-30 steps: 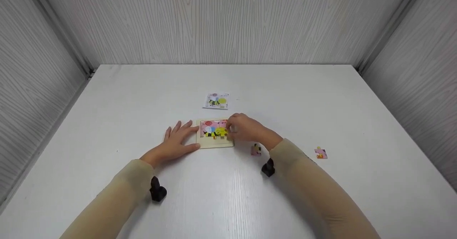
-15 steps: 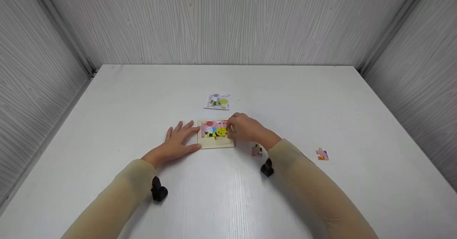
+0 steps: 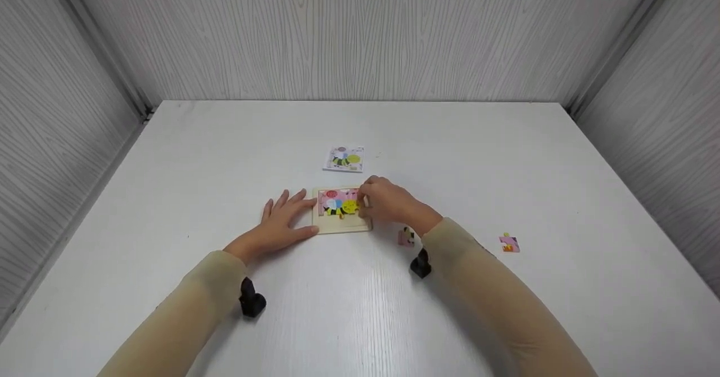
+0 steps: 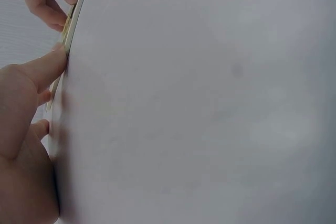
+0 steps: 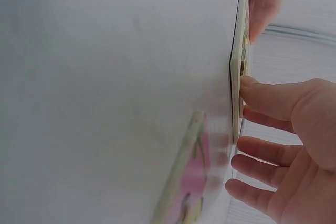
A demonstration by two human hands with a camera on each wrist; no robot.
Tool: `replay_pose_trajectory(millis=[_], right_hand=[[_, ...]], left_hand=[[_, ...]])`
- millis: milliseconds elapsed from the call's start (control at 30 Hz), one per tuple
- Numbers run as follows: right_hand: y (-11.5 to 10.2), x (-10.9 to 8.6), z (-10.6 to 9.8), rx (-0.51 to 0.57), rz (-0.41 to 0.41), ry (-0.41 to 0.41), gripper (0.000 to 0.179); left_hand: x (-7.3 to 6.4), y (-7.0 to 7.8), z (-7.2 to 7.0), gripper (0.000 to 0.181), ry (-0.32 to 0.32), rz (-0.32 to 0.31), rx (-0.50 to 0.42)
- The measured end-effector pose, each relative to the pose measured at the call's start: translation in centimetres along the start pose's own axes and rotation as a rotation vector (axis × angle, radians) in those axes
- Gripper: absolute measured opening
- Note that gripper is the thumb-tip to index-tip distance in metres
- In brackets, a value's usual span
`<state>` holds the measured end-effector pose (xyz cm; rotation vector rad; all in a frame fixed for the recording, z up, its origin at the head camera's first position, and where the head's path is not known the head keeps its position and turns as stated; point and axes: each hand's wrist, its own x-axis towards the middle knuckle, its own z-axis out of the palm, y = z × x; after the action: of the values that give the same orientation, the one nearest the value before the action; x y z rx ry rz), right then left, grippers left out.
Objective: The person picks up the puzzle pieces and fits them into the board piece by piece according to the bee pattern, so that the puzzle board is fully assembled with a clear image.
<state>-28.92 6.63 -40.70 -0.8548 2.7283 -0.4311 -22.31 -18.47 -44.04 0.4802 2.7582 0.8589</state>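
In the head view, a square wooden puzzle board lies on the table, partly filled with pieces showing a yellow-and-black bee on pink. My left hand spreads its fingers at the board's left side; thumb and index fingertip touch that edge. At the right side, my right hand pinches a puzzle piece, mostly hidden by the fingers, against the board. The right wrist view has the thumb and index finger over the board's edge, the other fingers extended beyond. One loose puzzle piece lies beside my right wrist.
Behind the board rests a square picture card with the same bee. Another loose puzzle piece lies farther right, beyond the right forearm. Wood-grained panels enclose the white table at the back and sides.
Both hands keep nearly the same place at the board. The whole head view has shifted slightly, and the right fingers show only tiny movement over the pieces.
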Motion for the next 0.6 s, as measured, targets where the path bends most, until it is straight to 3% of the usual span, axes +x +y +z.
replay_pose_trajectory(millis=[167, 600], right_hand=[[-0.21, -0.1, -0.07, -0.013, 0.009, -0.015, 0.032], [-0.05, -0.15, 0.01, 0.013, -0.042, -0.028, 0.027]], left_hand=[[0.0, 0.14, 0.01, 0.067, -0.004, -0.009, -0.006], [-0.06, 0.2, 0.02, 0.068, -0.004, -0.016, -0.023]])
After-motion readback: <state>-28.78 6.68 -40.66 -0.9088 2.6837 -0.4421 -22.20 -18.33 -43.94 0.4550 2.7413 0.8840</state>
